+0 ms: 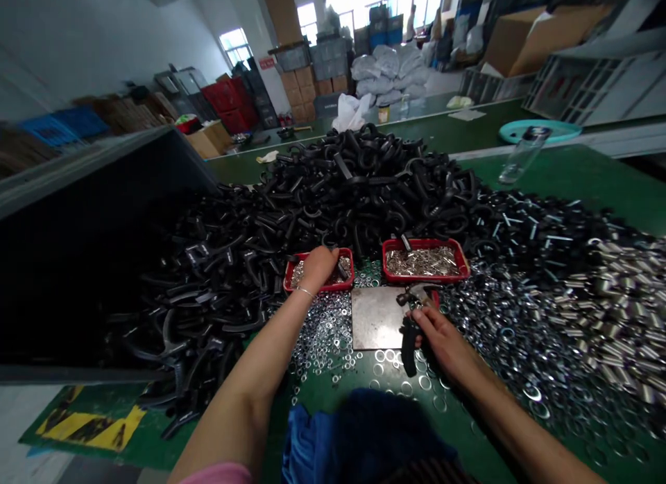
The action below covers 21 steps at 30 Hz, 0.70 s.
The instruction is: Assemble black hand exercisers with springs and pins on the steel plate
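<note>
Reaching into the left red tray (299, 257), the left hand (318, 268) sits curled over small silver parts (306, 274); whether it holds any is hidden, so its grip cannot be told. The right hand (440, 338) is clenched around what look like black-handled pliers (409, 345), their metal head just above a steel plate (375, 319). That plate lies between the hands on the green workbench (577, 182), beside a second red tray (421, 242). Loose washers (325, 335) spread toward the near edge, with a blue cloth (312, 442) there too. A heap of black curved pieces (359, 179) rises behind the trays, and silver sleeves (614, 310) cover the right side.
</note>
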### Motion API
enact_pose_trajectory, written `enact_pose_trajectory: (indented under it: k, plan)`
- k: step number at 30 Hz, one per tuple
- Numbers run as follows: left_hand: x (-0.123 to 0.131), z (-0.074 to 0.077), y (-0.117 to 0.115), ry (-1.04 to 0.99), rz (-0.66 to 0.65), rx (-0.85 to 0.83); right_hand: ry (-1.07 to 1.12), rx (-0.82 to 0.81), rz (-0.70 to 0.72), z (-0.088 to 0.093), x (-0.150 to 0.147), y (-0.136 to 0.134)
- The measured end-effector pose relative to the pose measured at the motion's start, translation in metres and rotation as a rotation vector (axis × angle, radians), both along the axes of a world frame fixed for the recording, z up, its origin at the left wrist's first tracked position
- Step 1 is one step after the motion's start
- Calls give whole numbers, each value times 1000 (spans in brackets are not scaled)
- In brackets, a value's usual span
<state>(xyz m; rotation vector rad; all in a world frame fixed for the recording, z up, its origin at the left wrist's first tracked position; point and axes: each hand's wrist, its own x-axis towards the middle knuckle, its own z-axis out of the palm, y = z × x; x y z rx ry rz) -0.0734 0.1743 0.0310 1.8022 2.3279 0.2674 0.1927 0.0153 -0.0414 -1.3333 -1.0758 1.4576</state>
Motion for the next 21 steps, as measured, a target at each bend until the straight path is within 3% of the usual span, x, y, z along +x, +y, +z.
enact_pose_trajectory:
  k: [3, 5, 8, 10, 14, 17, 21]
  plan:
    - [-1, -9, 0, -43, 42, 30, 14, -19, 14, -1, 3, 0]
    - [-1, -10, -8, -138, 74, 173, 36, -40, 39, 0, 5, 0]
    - [10, -9, -33, -546, 34, 481, 68, -55, 78, 4, 8, 0]
    - [27, -8, -57, -879, -94, 537, 26, -22, 84, 9, 9, 2]
    - [71, -15, -106, -1320, -293, 166, -327, 226, 23, 22, 11, 12]
    - [95, -31, -128, -1467, -224, -5, -558, 348, 17, 31, 11, 18]
    - [112, -49, -139, -1513, -158, -103, -649, 403, 84, 35, 10, 22]
